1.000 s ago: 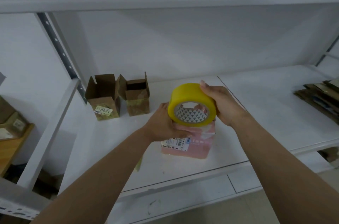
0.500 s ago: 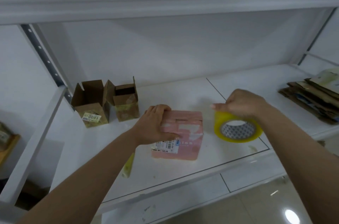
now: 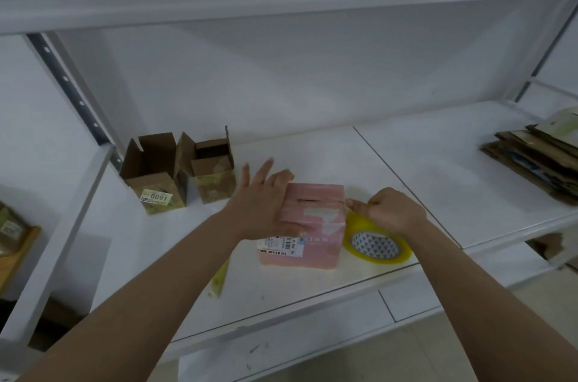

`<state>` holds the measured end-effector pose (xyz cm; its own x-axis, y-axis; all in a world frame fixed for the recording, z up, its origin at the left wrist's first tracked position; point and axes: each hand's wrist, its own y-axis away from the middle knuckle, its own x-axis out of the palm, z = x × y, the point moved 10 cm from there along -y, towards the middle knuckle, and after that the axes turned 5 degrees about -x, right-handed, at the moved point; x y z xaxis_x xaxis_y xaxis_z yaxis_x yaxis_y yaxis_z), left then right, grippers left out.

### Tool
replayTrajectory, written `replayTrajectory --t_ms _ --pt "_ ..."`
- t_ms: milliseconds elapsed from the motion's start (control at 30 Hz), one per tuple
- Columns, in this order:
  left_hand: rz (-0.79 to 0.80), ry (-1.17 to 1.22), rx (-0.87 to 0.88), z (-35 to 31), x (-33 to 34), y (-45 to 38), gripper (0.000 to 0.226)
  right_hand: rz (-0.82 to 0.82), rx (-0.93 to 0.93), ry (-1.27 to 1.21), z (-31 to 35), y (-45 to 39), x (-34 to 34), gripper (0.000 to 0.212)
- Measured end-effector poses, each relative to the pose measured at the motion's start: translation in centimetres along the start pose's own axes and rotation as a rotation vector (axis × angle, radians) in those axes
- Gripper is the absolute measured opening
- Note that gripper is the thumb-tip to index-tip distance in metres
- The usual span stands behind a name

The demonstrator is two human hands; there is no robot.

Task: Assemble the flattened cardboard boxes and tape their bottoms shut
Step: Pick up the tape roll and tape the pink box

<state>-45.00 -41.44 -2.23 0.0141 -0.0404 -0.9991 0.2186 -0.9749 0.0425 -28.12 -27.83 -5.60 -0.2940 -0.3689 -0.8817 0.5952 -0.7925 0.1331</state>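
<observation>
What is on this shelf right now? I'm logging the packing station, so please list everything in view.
pink box: 1, pink with a white barcode label, front centre of the shelf, slit side up
tape roll: 1, yellow, lying flat just right of the pink box
brown boxes: 2, brown, assembled and open-topped, back left; the left one bears a 0091 label
flattened cardboard: 1 stack, brown, far right
strip: 1, pale yellow-green, near the front edge, left of the pink box
shelf: 1, white, with another white shelf above it
left hand: fingers spread, resting on the pink box's left side
right hand: pinching grip at the pink box's top right edge, above the tape roll
</observation>
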Motion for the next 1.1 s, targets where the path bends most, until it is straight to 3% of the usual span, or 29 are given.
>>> replayTrajectory --t_ms 167,267,333,367,433,467,500,533,600,633,700,933,1100 --pt "0.036 -0.063 0.117 -5.5 1.2 -0.2 0.085 -0.019 0.025 -0.015 -0.4 0.0 0.0 0.069" --pt "0.024 -0.113 0.151 -5.1 2.0 -0.7 0.076 -0.020 0.033 -0.058 -0.8 -0.1 0.4 0.066" --pt "0.008 0.152 0.210 -4.9 0.9 -0.2 0.074 -0.006 0.032 -0.083 -0.8 0.0 0.7 0.066" --pt "-0.064 0.440 0.220 -4.0 -0.5 0.2 0.070 -0.002 0.030 -0.092 -0.9 0.1 0.8 0.067" --pt "-0.334 0.940 0.050 1.1 -3.2 1.4 0.058 -0.004 0.029 -0.106 -1.1 0.1 0.8 0.069" --pt "-0.477 1.006 -0.105 4.4 -3.3 2.4 0.049 -0.005 0.030 -0.115 -1.2 0.2 0.8 0.069" --pt "-0.542 0.939 -0.290 7.6 -2.4 3.4 0.039 -0.005 0.029 -0.121 -1.3 0.3 0.9 0.068" --pt "-0.488 0.799 -0.478 10.2 -0.9 4.2 0.032 -0.009 0.025 -0.125 -1.3 0.3 0.9 0.067" --pt "-0.116 0.465 -0.732 13.1 4.0 5.6 0.034 -0.021 0.018 -0.120 -1.0 0.4 0.7 0.065" --pt "0.082 0.340 -0.776 13.3 6.4 6.6 0.040 -0.021 0.015 -0.111 -0.7 0.4 0.7 0.064" --pt "0.276 0.183 -0.785 12.4 8.8 8.0 0.050 -0.008 0.013 -0.092 -0.3 0.2 0.8 0.064" --pt "0.227 0.032 -0.800 10.3 9.7 9.0 0.024 0.004 0.027 -0.102 -0.3 -0.1 1.1 0.065" --pt "0.225 -0.044 -0.755 9.9 9.7 8.0 0.028 0.015 0.026 -0.111 -0.1 0.0 1.2 0.063"
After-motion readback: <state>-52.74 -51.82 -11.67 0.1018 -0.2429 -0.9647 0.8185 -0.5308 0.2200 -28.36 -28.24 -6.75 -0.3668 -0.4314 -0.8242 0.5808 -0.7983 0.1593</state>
